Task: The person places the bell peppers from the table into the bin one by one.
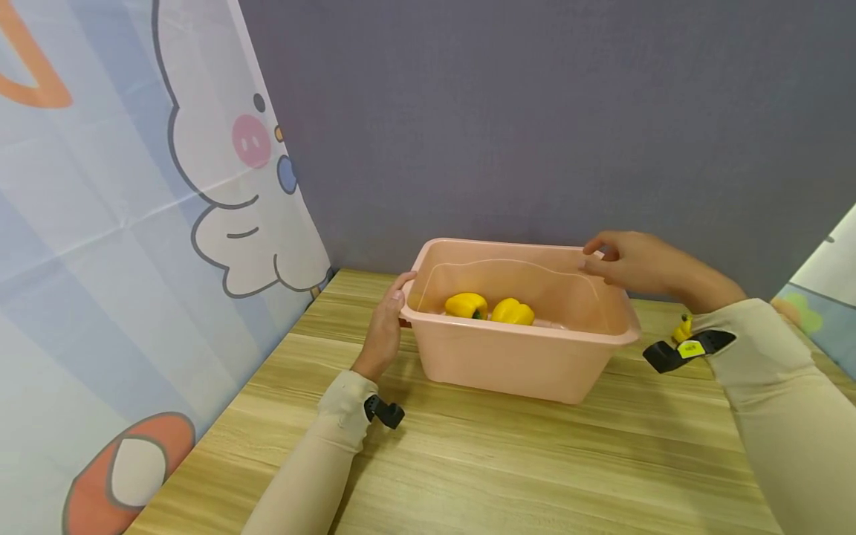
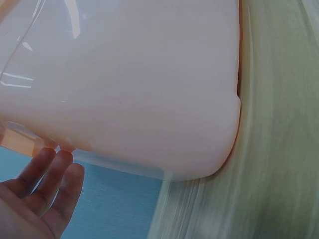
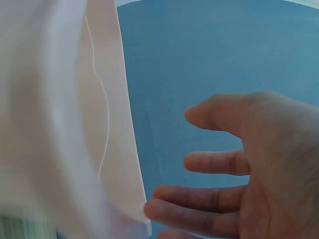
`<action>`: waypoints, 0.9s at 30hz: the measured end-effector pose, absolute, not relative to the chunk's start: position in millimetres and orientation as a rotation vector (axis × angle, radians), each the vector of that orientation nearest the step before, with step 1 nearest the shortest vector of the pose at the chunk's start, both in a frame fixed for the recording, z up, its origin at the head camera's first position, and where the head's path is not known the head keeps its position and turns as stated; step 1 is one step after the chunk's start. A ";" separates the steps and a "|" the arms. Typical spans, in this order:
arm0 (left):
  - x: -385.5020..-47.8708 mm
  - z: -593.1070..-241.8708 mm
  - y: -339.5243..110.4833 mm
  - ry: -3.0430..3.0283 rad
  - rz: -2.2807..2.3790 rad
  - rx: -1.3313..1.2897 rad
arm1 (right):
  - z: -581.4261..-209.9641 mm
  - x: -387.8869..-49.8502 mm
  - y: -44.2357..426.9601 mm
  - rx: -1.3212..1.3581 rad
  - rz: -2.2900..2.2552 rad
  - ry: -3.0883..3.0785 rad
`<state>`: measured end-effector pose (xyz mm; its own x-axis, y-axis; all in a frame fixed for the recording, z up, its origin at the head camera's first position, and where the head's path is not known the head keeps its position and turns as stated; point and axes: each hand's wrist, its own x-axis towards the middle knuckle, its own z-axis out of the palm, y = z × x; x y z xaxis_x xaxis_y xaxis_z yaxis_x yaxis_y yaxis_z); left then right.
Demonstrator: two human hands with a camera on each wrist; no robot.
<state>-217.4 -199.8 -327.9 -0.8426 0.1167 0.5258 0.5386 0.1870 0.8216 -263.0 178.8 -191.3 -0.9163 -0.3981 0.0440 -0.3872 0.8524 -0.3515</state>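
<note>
A pink plastic basin [image 1: 504, 357] stands on the wooden table, with two yellow bell peppers [image 1: 466, 305] lying inside towards its left half. At the basin's left end my left hand [image 1: 386, 323] holds the rim. In the left wrist view, the fingers [image 2: 67, 191] reach up under that rim, while the thumb is out of sight there. Over the far right corner hovers my right hand [image 1: 638, 260], its fingers loosely spread and nothing between them. The right wrist view shows those fingers [image 3: 214, 162] beside the basin's edge [image 3: 130, 124]; whether one touches it I cannot tell.
A yellow object [image 1: 682, 329] lies at the right, partly hidden by my right sleeve. A grey wall [image 1: 535, 119] stands close behind the basin. To the left hangs a printed cloth [image 1: 127, 223], bordering the wooden table [image 1: 508, 461].
</note>
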 end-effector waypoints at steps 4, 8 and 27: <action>-217.8 -328.1 -200.5 -2.108 -1.699 -0.623 | -191.5 -259.8 184.7 -0.607 -0.568 3.063; -218.5 -329.0 -200.6 -2.100 -1.704 -0.627 | -193.3 -256.1 192.4 -0.597 -0.614 3.103; -219.5 -330.6 -201.9 -2.104 -1.700 -0.641 | -224.5 -224.5 226.2 -0.480 -0.954 3.215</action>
<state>-219.5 -201.9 -330.6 -0.8323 0.1210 0.5410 0.5543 0.1732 0.8141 -224.5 226.2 -224.5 -0.9305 -0.1962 0.3094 -0.3332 0.8044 -0.4919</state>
